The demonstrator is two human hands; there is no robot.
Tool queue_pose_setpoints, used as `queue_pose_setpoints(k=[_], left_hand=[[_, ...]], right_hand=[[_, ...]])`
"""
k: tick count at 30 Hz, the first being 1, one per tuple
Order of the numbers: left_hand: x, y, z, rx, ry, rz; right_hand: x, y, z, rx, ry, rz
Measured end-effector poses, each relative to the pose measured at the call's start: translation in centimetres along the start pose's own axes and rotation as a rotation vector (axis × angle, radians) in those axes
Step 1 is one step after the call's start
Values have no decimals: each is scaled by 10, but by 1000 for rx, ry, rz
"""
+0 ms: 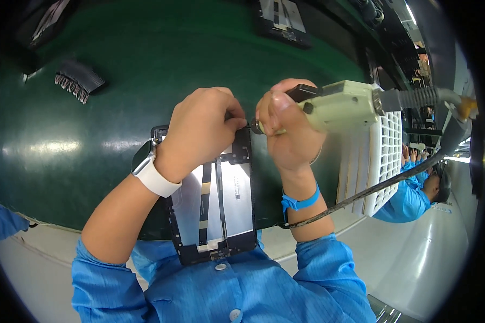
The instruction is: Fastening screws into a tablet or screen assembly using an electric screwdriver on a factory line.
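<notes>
Tablet chassis (213,202), open-backed, on green mat (64,145) before us: our left hand (199,129) pinches its top edge steady; right hand (285,134) fully clenches electric screwdriver (339,105), tip there.

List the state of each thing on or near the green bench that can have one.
Tablet: back open, metal plate and flat cables bare, lying on the green mat.
Electric screwdriver: gripped in the right hand, tip at the tablet's top edge.
Left hand: pressed on the tablet's top edge.
White tray: slots look empty.
</notes>
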State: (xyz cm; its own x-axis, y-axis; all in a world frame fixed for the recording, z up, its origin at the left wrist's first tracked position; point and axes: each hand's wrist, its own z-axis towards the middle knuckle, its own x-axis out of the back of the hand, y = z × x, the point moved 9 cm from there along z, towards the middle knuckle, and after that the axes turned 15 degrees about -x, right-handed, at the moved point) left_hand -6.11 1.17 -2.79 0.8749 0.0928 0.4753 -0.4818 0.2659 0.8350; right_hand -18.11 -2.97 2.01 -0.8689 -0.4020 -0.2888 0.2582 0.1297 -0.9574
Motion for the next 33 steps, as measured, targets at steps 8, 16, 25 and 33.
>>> queue_pose_setpoints(k=[8,16,25,33], left_hand=[[4,2,-4,-51,40,-22],[1,1,-4,34,-11,-75],[-2,0,-2,64,-34,-75],[-1,1,-3,52,-38,-69]], right_hand=[[76,-64,-3,243,181,70],[135,-45,11,215,397,-53],[117,-33,18,175,308,-98],[116,-34,16,199,314,-158]])
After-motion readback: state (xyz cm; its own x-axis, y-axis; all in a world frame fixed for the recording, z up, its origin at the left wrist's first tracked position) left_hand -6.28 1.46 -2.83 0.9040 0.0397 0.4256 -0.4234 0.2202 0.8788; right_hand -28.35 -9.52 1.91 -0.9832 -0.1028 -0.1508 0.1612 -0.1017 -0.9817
